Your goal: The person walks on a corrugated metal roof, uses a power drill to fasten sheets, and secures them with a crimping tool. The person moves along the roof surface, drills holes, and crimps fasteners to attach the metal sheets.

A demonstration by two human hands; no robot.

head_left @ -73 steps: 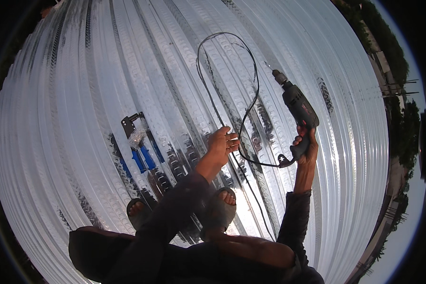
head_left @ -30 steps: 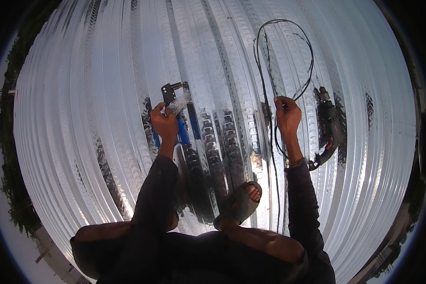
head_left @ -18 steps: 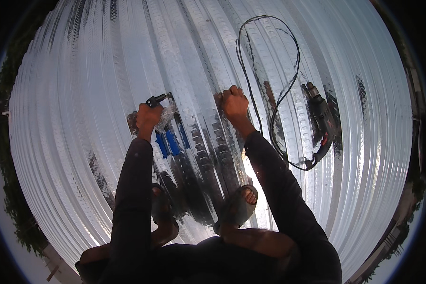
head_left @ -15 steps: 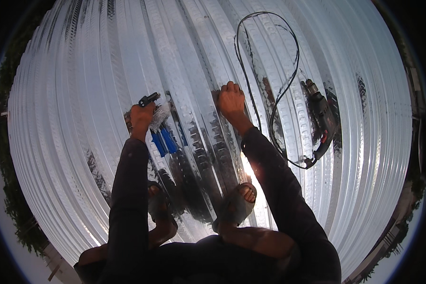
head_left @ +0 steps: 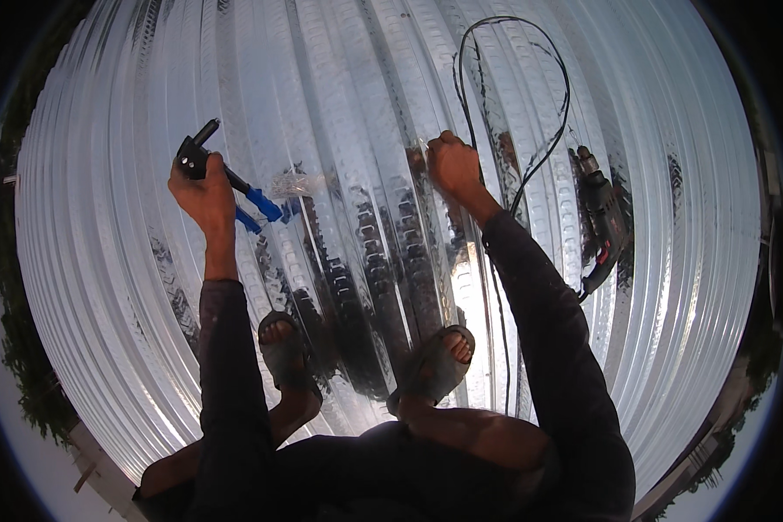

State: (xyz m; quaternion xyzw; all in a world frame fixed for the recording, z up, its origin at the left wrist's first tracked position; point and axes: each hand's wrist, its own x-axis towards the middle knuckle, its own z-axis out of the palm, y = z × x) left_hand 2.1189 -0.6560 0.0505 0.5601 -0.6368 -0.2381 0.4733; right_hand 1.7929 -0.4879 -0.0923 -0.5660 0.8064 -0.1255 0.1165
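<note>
Left hand (head_left: pixel 204 198): The black head of the blue-handled tool (head_left: pixel 237 179) is gripped, with the fingers wrapped round it and the thumb bent in.
Blue-handled tool: It is found at the left, in the left hand. Its short nose is pointed to the far right. Its two handles are a bit apart and are pointed to the near right, so its long side is slanted across, toward the middle. Whether the handle ends are touching the metal sheet (head_left: pixel 357 96) cannot be told.
Nearer hand: The tool is held by the left hand alone. The right hand (head_left: pixel 454 163) is well apart from it, off to the right and a little farther. The handle ends are set between the two hands.
Right hand: The fingers are curled in and the tips are hidden. Whether anything is pinched cannot be told. The hand is seen over a ridge of the sheet.
Clear plastic bag (head_left: pixel 292 184): It is left on the sheet, just right of the handle ends.
Black cord (head_left: pixel 460 63): A big loop is made on the far right, just past the right hand.
Drill (head_left: pixel 604 213): It is laid down at the right, beside the loop, with its front end pointed far.
Sandals (head_left: pixel 432 372): They are set on the sheet at the near side, between the arms.
</note>
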